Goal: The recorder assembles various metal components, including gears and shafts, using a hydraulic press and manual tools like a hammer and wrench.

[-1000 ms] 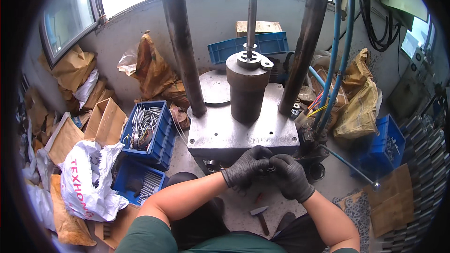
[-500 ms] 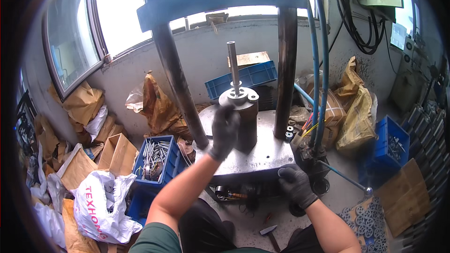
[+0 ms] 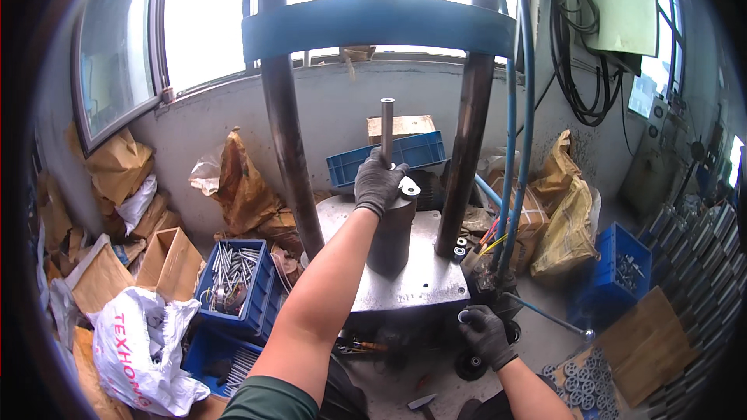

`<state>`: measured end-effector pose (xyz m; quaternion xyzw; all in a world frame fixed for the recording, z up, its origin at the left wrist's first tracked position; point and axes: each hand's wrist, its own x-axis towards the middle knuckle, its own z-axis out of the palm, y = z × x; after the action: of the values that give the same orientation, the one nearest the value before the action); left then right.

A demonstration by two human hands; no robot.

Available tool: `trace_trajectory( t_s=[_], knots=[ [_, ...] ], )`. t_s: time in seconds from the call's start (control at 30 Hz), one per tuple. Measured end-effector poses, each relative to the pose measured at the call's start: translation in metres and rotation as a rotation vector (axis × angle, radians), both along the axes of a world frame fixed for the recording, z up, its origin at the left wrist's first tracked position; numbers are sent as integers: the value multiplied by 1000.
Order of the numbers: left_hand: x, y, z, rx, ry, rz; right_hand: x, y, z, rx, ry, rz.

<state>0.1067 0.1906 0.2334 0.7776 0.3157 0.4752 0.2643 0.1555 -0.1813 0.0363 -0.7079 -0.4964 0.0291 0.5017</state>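
Observation:
My gloved left hand (image 3: 379, 184) reaches onto the top of a dark steel cylinder (image 3: 391, 241). Its fingers close around the lower part of an upright metal shaft (image 3: 387, 131), hiding the shaft's foot. Beside the thumb, part of a pale metal wheel (image 3: 408, 186) shows on the cylinder's top. The cylinder stands on the press's steel table (image 3: 432, 264). My right hand (image 3: 486, 336), also gloved, is off the table's front right corner with its fingers curled. A small round grey end shows at its fingertips; what it belongs to cannot be made out.
Two dark press columns (image 3: 289, 148) flank the cylinder under a blue crossbeam (image 3: 381, 27). Blue hoses (image 3: 523, 140) run down on the right. A blue crate of metal rods (image 3: 233, 276) stands left, a blue crate (image 3: 622, 264) right. A hammer (image 3: 422, 402) and spoked wheels (image 3: 583, 381) lie low.
My left hand has moved up and forward from beside the cylinder onto the shaft's foot. The right hand keeps its curled pose near the table corner. The view has tilted upward.

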Motion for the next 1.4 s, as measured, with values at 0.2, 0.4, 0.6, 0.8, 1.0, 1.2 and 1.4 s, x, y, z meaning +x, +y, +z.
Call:
trace_trajectory(
  t_s=[0.2,0.4,0.6,0.8,1.0,1.2,1.4],
  knots=[
    [3,11,-13,25,-253,-31,-2,20,21,8,-8,23],
    [1,14,-16,-34,-400,-42,18,116,108,219,-324,47],
    [-12,-18,19,-105,165,6,43,220,173,298,-491,-74],
    [-4,13,-5,-44,99,-4,52,264,149,45,-497,-140],
    [2,16,-30,21,-460,-223,50,267,150,86,-572,-203],
    [-2,26,-35,-89,-1174,-207,41,270,156,66,-561,-183],
    [-4,16,-24,-357,-1185,-336,46,273,172,-111,-429,-162]
  ],
)
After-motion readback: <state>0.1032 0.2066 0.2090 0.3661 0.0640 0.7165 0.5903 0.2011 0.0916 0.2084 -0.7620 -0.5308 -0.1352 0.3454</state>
